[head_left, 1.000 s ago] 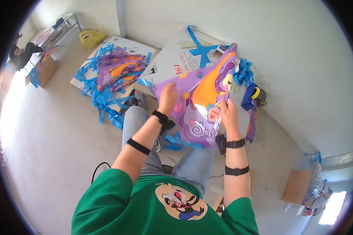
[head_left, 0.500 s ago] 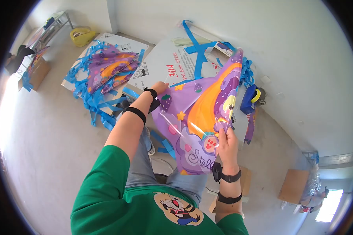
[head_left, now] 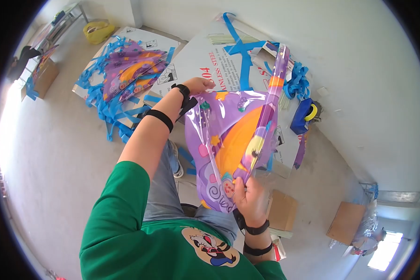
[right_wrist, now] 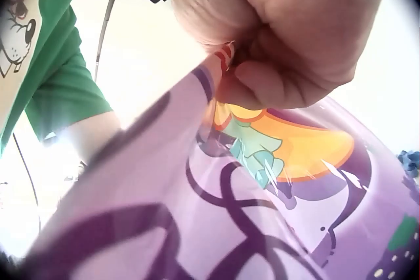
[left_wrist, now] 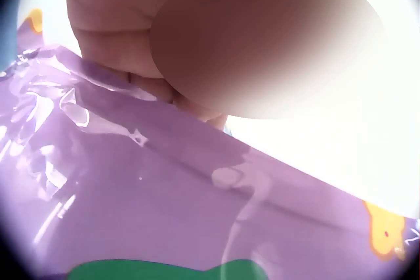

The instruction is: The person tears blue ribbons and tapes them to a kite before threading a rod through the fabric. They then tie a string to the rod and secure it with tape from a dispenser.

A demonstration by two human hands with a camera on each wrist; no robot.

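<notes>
A glossy purple plastic sheet [head_left: 238, 135], printed with an orange shape, stars and dark lettering, hangs between the two hands in front of the body. My left hand [head_left: 198, 86] holds its upper left edge; in the left wrist view some of that hand's fingers [left_wrist: 154, 86] pass behind the film, and a blurred patch hides the rest. My right hand [head_left: 250, 198] pinches the lower right edge between thumb and curled fingers, the film gathered into a fold there in the right wrist view. The sheet's right side is folded into a narrow strip pointing up.
Similar purple sheets [head_left: 135, 70] lie among blue strips [head_left: 95, 91] on a board at the left. Ahead, a white printed board [head_left: 191, 60] carries a blue strip [head_left: 244, 70]. A blue tape dispenser [head_left: 301, 115] stands at the right, and a cardboard piece [head_left: 283, 210] lies below it.
My right hand has moved down and left, folding the sheet's right side inward and covering part of the lettering. My left hand has shifted slightly up and right.
</notes>
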